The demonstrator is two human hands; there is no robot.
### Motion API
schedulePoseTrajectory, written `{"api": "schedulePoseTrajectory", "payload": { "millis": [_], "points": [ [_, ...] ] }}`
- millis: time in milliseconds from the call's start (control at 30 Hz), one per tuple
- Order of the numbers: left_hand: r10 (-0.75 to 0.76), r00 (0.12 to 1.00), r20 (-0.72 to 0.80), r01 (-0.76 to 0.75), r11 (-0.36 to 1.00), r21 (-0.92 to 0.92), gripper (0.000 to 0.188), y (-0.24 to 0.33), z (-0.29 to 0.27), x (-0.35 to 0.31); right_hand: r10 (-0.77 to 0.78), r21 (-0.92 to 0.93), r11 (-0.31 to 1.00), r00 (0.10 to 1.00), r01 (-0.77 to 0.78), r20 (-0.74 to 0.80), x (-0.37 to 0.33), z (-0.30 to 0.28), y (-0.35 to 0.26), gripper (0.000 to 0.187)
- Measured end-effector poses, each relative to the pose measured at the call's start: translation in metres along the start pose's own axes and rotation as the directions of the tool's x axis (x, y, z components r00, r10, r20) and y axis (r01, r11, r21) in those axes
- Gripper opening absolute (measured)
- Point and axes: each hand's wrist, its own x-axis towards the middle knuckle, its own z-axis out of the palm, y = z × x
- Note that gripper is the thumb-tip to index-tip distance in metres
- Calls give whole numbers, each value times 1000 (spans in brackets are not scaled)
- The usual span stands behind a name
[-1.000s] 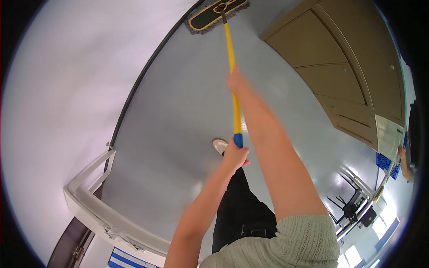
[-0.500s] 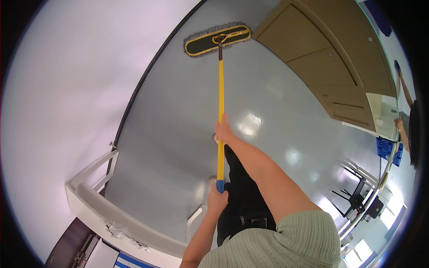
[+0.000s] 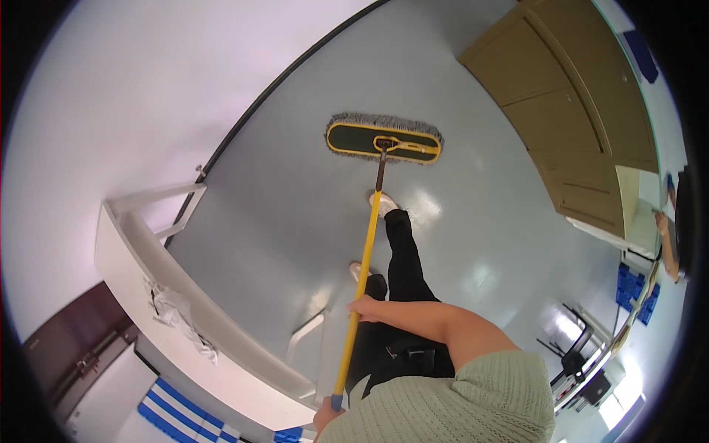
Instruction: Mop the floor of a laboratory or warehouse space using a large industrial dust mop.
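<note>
A wide dust mop (image 3: 413,151) with a grey fringe and a dark, yellow-edged top lies flat on the grey floor ahead of my feet. Its yellow pole slants down toward my left side. Partway along the pole my right hand (image 3: 363,308) is wrapped round it, close to my thigh. At the blue end of the pole, low in the picture, my left hand (image 3: 325,415) is closed round the grip, partly hidden by my sleeve and body.
A white bench-like table (image 3: 199,325) with crumpled plastic on it stands at left, beside a white wall. Brown cabinets (image 3: 539,103) line the far right. Another person's hand (image 3: 662,224) shows at the right edge. Blue crates (image 3: 636,294) and black chairs (image 3: 580,365) stand lower right.
The mop head has come back toward me and slightly right, away from the wall and cabinet. Both my hands have drawn back toward my body with the pole.
</note>
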Motion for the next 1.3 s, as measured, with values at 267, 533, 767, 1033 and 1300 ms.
{"api": "schedulePoseTrajectory", "payload": {
  "millis": [267,533,767,1033,1300],
  "points": [
    [33,999,5,-31,974,-226,36,-35,72,24,67,186,983,950,-10,-304,16,-17,-28,14],
    [188,935,-301,-284,905,-317,29,174,-4,40,-253,54,958,918,282,-306,46,-92,-229,21],
    [331,917,-221,-378,550,-745,40,317,-128,53,-407,156,880,882,448,-238,36,-99,-427,18],
    [334,929,-158,-303,445,-842,41,246,-143,46,-451,-299,879,851,372,-268,18,-38,-397,14],
    [185,972,-144,-187,238,-953,42,136,-75,20,-425,-329,881,874,340,-234,48,58,-274,8]
  ]
}}
